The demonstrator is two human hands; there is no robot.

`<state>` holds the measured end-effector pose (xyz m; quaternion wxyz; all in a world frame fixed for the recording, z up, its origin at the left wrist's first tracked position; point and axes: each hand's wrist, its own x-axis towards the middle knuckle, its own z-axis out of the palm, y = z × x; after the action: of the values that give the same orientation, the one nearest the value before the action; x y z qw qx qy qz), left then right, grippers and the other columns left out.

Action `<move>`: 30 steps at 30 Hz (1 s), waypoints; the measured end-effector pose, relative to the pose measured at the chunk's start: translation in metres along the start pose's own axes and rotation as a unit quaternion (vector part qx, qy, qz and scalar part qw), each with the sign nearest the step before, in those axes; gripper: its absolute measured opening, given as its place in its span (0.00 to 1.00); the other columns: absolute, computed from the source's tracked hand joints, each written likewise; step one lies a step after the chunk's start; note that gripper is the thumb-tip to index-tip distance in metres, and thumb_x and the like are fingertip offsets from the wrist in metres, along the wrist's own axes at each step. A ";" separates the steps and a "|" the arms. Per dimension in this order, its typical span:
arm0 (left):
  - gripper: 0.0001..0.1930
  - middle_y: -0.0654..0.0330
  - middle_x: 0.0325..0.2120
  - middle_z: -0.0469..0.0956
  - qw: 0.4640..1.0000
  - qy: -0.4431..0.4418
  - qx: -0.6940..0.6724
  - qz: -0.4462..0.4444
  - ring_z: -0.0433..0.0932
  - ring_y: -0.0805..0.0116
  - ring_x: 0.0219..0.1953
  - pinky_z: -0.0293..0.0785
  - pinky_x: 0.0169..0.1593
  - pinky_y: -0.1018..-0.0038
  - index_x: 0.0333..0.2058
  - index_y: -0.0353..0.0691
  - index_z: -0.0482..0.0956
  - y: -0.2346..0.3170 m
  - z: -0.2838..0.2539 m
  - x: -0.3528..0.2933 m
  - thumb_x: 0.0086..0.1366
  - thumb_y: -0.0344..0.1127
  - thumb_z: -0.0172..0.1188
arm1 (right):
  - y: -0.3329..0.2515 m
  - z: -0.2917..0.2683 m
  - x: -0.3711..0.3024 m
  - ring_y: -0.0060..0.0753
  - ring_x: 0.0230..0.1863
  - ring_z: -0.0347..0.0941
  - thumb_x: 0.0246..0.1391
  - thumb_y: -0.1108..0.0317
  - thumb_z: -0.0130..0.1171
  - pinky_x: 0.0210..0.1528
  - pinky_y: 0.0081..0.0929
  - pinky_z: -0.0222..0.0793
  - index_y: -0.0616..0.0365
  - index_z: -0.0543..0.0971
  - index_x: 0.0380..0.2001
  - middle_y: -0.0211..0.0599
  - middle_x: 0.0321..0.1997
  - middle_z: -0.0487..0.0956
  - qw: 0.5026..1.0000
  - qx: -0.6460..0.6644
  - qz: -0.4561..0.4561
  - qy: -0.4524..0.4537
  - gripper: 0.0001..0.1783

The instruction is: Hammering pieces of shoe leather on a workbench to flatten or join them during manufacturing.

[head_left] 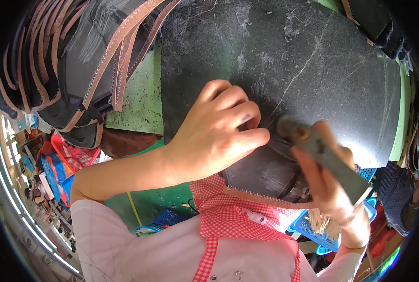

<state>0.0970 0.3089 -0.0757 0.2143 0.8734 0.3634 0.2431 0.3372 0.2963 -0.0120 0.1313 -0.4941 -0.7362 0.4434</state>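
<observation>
A black leather piece (261, 176) with a tan zigzag-stitched edge lies at the near side of a dark grey board (209, 47), partly over my red-and-white checked apron. My left hand (223, 122) is closed at the upper end of this piece, fingers curled and thumb bent in. Its fingertips are hidden, so the exact hold does not show. Just to the right, my right hand (317, 174) grips a grey metal hammer (334, 164), its rounded end close to my left thumb. Motion blurs the hammer's tip and my right fingers.
Several stitched black pieces with tan strips (110, 56) are heaped at the far left on a green surface (141, 94). A blue basket (324, 230) with pale strips stands at lower right. Red baskets (73, 150) stand at left. More dark pieces lie at far right.
</observation>
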 end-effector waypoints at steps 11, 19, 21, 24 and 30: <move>0.10 0.68 0.34 0.78 1.000 0.025 -0.003 0.008 0.74 0.62 0.42 0.66 0.52 0.58 0.28 0.48 0.83 -0.002 0.003 0.004 0.45 0.34 0.73 | -0.011 -0.011 0.016 0.56 0.24 0.76 0.64 0.75 0.56 0.24 0.36 0.66 0.62 0.73 0.42 0.48 0.26 0.73 0.995 -0.076 -0.031 -0.064 0.05; 0.31 0.57 0.46 0.69 0.999 -0.040 0.026 -0.025 0.70 0.52 0.49 0.65 0.55 0.50 0.47 0.44 0.78 0.018 -0.002 0.006 0.48 0.53 0.74 | 0.032 -0.035 0.005 0.27 0.23 0.61 0.60 0.73 0.64 0.26 0.28 0.63 0.62 0.73 0.37 0.45 0.21 0.70 0.982 -0.049 0.057 0.173 0.08; 0.25 0.58 0.48 0.71 0.995 -0.055 -0.063 0.054 0.70 0.55 0.57 0.69 0.56 0.55 0.45 0.45 0.77 0.020 0.019 0.003 0.48 0.43 0.75 | 0.059 -0.053 0.002 0.58 0.32 0.78 0.55 0.73 0.65 0.33 0.38 0.72 0.62 0.75 0.39 0.51 0.32 0.77 0.947 -0.146 0.075 0.276 0.11; 0.16 0.57 0.38 0.80 0.963 -0.171 -0.203 -0.050 0.82 0.58 0.43 0.78 0.47 0.64 0.42 0.40 0.79 0.023 -0.024 0.008 0.57 0.37 0.73 | 0.118 -0.085 -0.023 0.53 0.41 0.78 0.51 0.74 0.66 0.42 0.40 0.75 0.60 0.79 0.44 0.48 0.41 0.77 0.900 -0.222 0.103 0.361 0.15; 0.11 0.66 0.38 0.76 0.909 0.313 -0.095 -0.257 0.74 0.77 0.42 0.70 0.50 0.77 0.44 0.36 0.76 -0.034 -0.154 -0.005 0.62 0.26 0.63 | 0.191 -0.118 -0.069 0.55 0.45 0.76 0.53 0.72 0.67 0.48 0.43 0.72 0.58 0.79 0.44 0.48 0.43 0.77 0.848 -0.265 0.115 0.445 0.15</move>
<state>-0.0136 0.3573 0.0265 0.2260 0.6047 0.5988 0.4741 0.5616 0.3228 -0.0770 0.2570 -0.7355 -0.6264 -0.0242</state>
